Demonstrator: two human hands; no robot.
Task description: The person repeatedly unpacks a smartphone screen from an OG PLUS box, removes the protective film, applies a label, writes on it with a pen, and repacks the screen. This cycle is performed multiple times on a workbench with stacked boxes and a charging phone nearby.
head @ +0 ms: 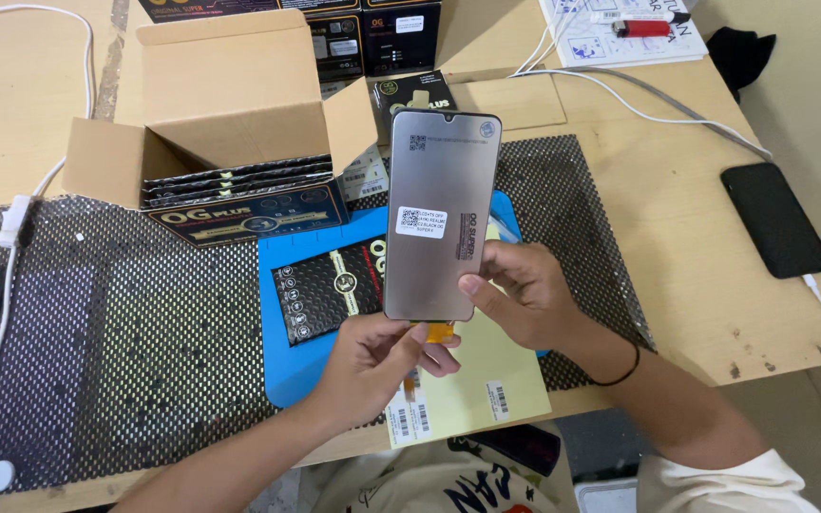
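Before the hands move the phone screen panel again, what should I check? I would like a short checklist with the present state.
1. Both hands hold the screen panel: ok; left hand at its bottom edge, right hand at its right side.
2. Panel lifted above the blue mat: ok.
3. Orange flex cable under the panel unpinched: cannot tell.
4. Protective film intact: cannot tell.
5. Mat free for setting down: not ok; a black package and yellow envelope lie there.

Screen panel (441, 214) upright in my hands — above the work mat (301, 366) on the tabletop (686, 266), open carton (211, 114) behind-left, phone (774, 218) far right, flat box (327, 290) on the mat.
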